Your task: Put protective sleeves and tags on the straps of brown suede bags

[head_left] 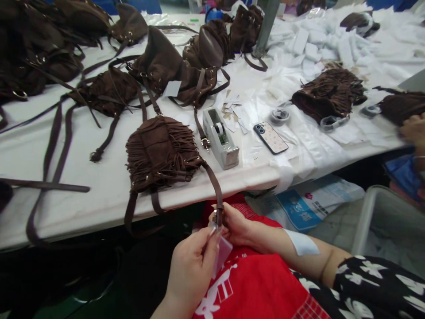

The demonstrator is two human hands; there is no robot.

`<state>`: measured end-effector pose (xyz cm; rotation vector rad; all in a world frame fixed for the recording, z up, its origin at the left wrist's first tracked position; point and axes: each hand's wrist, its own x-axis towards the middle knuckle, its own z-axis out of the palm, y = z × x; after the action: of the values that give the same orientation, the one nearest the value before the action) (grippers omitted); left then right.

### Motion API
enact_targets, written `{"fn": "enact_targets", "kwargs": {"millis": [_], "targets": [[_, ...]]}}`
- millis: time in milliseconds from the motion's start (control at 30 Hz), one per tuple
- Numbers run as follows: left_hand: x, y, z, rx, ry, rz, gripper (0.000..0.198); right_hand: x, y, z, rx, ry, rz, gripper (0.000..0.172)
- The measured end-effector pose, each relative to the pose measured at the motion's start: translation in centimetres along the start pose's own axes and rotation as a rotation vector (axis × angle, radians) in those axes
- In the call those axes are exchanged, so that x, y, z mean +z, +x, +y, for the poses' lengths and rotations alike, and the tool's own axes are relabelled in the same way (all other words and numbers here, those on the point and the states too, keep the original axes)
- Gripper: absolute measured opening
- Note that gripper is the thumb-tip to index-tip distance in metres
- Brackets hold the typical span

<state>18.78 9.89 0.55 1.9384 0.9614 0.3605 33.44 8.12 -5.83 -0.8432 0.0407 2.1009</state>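
A dark brown fringed suede bag lies at the table's front edge. From its right side a buckled strap runs down over the edge to both hands. My right hand is closed around the strap near its metal buckle. Just in front of it, my left hand is closed in a pinch below the buckle, with a pale see-through plastic piece sticking out from its fingers. The fingertips partly hide the strap's end. A red apron lies beneath the hands.
A tape dispenser and a phone sit right of the bag. More brown bags and straps crowd the table's left and back. White packing is heaped at the back right. A grey bin stands below; another person's hand is at the right.
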Motion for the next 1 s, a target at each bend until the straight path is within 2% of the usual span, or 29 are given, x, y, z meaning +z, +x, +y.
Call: {"fn": "enact_targets", "kwargs": {"millis": [367,433,533,633,700,833,900,1000], "targets": [[1.2,0.2,0.2,-0.196,-0.288,-0.050,0.035,-0.9,0.2,0.6,-0.145,-0.052,-0.003,0.043],[1.4,0.3,0.3,-0.310,-0.486,-0.088,0.035,-0.7,0.1,0.6,-0.136,-0.073,0.013,0.046],[1.2,0.3,0.5,-0.533,-0.999,-0.112,0.029,-0.5,0.1,0.5,-0.117,-0.149,0.031,0.051],[0.3,0.3,0.2,-0.660,-1.489,-0.072,0.023,-0.2,0.1,0.5,-0.144,-0.289,0.074,0.057],[-0.3,0.1,-0.2,-0.720,-1.637,-0.018,0.027,0.1,0.2,0.5,-0.174,-0.413,0.156,0.060],[-0.7,-0.3,-1.2,-0.763,-1.556,0.113,0.034,0.2,0.0,0.3,-0.264,-0.597,0.279,0.063],[-0.5,-0.4,-1.5,-0.737,-1.450,0.084,0.036,0.2,-0.3,0.2,-0.319,-0.607,0.318,0.063],[0.0,-0.2,-1.2,-0.724,-1.406,0.007,0.036,0.4,-1.0,0.0,-0.306,-0.562,0.343,0.061]]}}
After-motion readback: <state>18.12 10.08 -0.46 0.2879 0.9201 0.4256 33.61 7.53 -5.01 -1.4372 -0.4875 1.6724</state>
